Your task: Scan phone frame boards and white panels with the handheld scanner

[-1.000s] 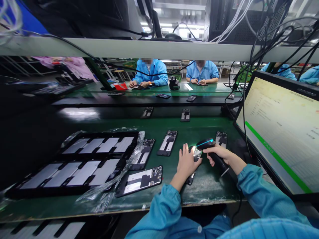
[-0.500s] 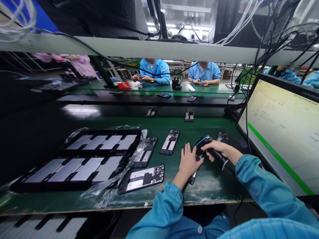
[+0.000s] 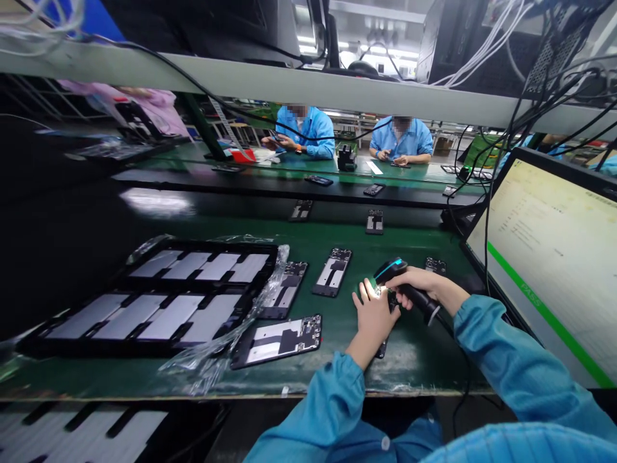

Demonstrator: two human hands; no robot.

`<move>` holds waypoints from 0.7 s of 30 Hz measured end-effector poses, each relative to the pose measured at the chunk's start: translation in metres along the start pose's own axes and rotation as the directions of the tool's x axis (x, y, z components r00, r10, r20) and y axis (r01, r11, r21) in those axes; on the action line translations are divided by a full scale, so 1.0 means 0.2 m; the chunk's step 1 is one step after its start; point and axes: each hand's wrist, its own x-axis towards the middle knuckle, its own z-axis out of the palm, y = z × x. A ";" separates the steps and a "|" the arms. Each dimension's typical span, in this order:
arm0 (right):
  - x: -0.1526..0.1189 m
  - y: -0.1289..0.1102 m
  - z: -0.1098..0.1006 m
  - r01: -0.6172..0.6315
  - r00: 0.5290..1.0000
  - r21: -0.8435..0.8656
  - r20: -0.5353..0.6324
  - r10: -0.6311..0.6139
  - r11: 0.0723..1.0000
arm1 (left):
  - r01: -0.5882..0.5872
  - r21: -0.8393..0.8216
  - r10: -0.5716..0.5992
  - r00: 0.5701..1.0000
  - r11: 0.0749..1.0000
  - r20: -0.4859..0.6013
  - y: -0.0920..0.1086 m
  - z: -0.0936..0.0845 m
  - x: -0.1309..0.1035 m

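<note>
Hands on scanner [image 3: 396, 278], phone frame [image 3: 382, 347].

The person wears a bright sky-blue work garment of smooth, slightly shiny cloth. Both sleeves are long and loose, with soft folds and creases along the forearms, and each one gathers into a snug cuff at the wrist. The left hand [image 3: 375, 313] and the right hand [image 3: 415, 283] are bare, with no gloves, rings or watch to be seen. Lower down, the front of the same blue garment shows a single small round white snap button near its edge.
</note>
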 end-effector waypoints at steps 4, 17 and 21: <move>0.04 -0.04 0.03 -0.038 0.999 -0.061 0.011 0.039 0.997 | 0.022 -0.055 -0.019 0.999 0.998 0.040 0.01 -0.03 0.01; -0.02 0.03 0.03 0.062 0.994 0.039 -0.087 -0.058 0.997 | -0.199 -0.171 0.226 0.961 0.965 0.156 -0.15 -0.07 0.08; -0.12 0.24 0.03 0.157 0.975 0.184 -0.183 -0.123 0.970 | -0.462 -0.349 0.562 0.777 0.815 0.285 -0.36 -0.16 0.21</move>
